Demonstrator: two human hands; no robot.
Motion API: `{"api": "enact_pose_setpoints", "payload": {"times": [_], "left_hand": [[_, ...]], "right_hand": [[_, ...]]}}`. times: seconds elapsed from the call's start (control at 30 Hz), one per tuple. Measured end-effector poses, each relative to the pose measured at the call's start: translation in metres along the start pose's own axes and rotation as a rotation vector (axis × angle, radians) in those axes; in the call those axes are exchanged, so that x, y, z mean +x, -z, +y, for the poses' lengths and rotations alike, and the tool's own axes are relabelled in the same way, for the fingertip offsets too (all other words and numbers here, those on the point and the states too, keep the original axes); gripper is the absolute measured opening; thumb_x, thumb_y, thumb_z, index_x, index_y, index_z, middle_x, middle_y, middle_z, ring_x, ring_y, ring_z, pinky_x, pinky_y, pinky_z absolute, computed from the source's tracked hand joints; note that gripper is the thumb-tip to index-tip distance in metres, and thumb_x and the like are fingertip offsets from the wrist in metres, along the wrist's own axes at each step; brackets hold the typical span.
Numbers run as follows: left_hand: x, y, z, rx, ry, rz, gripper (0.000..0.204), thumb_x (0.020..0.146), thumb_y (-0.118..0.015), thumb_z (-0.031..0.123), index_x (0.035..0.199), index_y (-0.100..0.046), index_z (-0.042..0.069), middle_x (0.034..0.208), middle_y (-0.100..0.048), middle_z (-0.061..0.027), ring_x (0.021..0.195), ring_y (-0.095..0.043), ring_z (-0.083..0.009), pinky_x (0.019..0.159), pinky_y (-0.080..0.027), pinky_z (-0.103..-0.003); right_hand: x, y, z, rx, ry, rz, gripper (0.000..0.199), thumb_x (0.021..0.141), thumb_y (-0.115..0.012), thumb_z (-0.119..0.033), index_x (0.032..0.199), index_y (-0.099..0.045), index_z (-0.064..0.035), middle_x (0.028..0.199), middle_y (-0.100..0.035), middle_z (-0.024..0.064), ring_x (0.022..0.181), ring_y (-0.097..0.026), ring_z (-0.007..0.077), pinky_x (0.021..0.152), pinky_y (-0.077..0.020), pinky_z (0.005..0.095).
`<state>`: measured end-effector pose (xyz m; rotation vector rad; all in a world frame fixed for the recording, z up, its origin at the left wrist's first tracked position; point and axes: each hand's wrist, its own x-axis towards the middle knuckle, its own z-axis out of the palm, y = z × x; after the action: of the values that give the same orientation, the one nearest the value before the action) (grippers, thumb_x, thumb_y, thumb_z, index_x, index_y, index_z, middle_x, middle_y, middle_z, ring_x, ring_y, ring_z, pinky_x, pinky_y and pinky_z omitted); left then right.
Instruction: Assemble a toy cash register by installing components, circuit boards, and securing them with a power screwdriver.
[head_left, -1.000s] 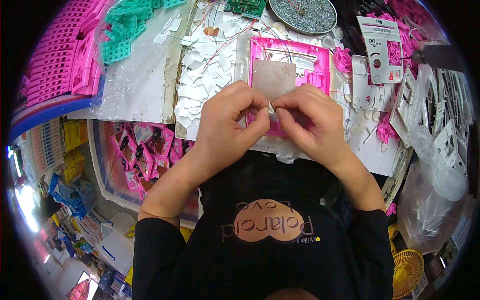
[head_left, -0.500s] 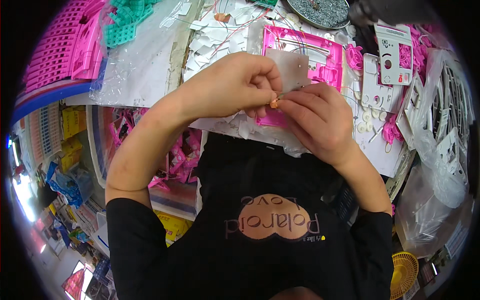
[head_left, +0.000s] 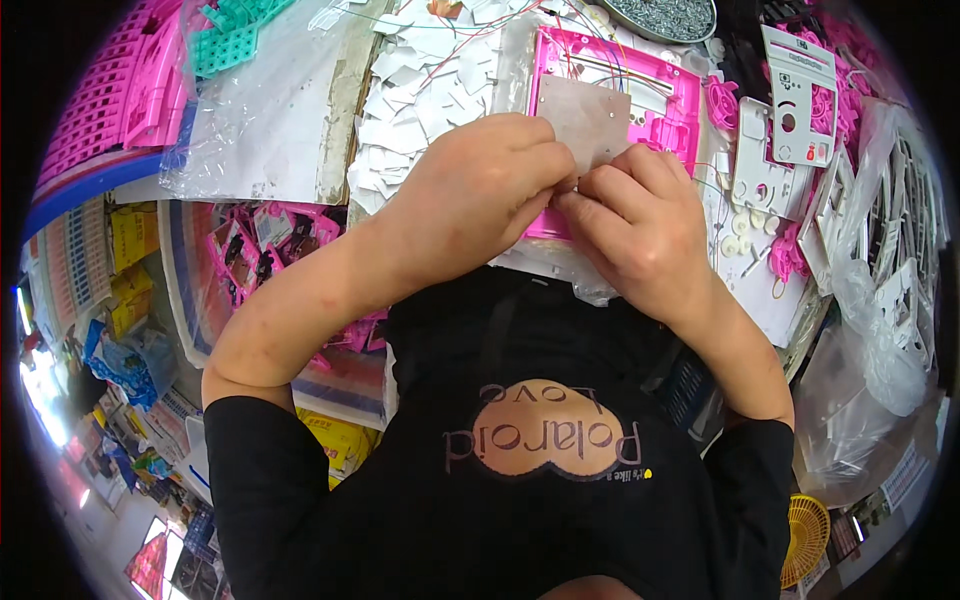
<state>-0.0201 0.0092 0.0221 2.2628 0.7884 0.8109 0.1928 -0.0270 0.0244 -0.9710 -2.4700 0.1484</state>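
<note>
My left hand (head_left: pixel 480 190) and my right hand (head_left: pixel 635 225) meet fingertip to fingertip just in front of a pink plastic frame (head_left: pixel 665 95) on the bench. Both pinch something very small between thumb and fingers; the fingers hide it. A grey metal plate (head_left: pixel 598 120) lies on the pink frame right behind my fingertips. Thin red and white wires (head_left: pixel 470 40) run across the frame and over a heap of white paper pieces (head_left: pixel 420 85) to its left.
White plastic panels (head_left: pixel 795 95) and pink gear-like parts (head_left: pixel 790 250) lie at the right. Clear plastic bags (head_left: pixel 880 330) hang off the right edge. A round dish of small screws (head_left: pixel 665 15) stands at the back. Pink and green moulded parts (head_left: pixel 110 90) are stacked at the left.
My hands have stayed together while the view shifted slightly. The left hand moved from above the right hand's fingers to beside them, in front of the grey plate.
</note>
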Motion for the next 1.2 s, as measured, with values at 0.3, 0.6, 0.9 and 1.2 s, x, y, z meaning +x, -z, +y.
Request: {"api": "enact_pose_setpoints", "payload": {"times": [0.3,0.6,0.9,1.2], "left_hand": [[-0.003,-0.005,0.001,0.046,0.037,-0.006,0.016,0.079,-0.072,-0.001,0.091,-0.062,0.003,0.083,-0.06,-0.0117,0.078,-0.061,-0.0322,0.067,-0.05,-0.04],[-0.005,0.017,-0.017,-0.016,0.382,0.305,0.018,0.09,-0.074,0.008,0.104,-0.066,0.003,0.092,-0.061,-0.0043,0.086,-0.06,-0.0139,0.073,-0.047,-0.027],[-0.029,0.036,0.018,-0.108,0.412,0.11,0.01,0.09,-0.068,0.003,0.085,-0.059,0.0,0.097,-0.065,-0.0094,0.085,-0.06,-0.017,0.074,-0.046,-0.03],[0.013,-0.003,0.018,-0.995,0.568,0.333,0.008,0.097,-0.067,0.006,0.098,-0.071,-0.001,0.085,-0.071,-0.0054,0.068,-0.063,-0.0071,0.059,-0.05,-0.021]], "right_hand": [[0.003,0.006,-0.001,0.014,0.021,-0.115,0.025,0.074,-0.065,-0.015,0.096,-0.074,-0.0066,0.093,-0.062,0.0013,0.096,-0.059,0.0215,0.083,-0.0457,0.0384],[-0.002,0.022,-0.007,-0.062,-0.01,-0.292,0.045,0.081,-0.064,-0.01,0.125,-0.07,-0.0109,0.1,-0.061,0.0014,0.102,-0.057,0.0218,0.089,-0.0449,0.0387],[0.001,0.017,-0.019,-0.022,-0.154,-0.256,0.045,0.08,-0.063,-0.008,0.124,-0.067,0.0003,0.1,-0.061,0.0076,0.1,-0.057,0.026,0.083,-0.0485,0.0376],[-0.003,0.022,-0.034,0.012,-0.205,-0.211,0.046,0.075,-0.067,-0.002,0.12,-0.065,0.0078,0.1,-0.062,0.0132,0.1,-0.059,0.0311,0.086,-0.0522,0.0394]]}}
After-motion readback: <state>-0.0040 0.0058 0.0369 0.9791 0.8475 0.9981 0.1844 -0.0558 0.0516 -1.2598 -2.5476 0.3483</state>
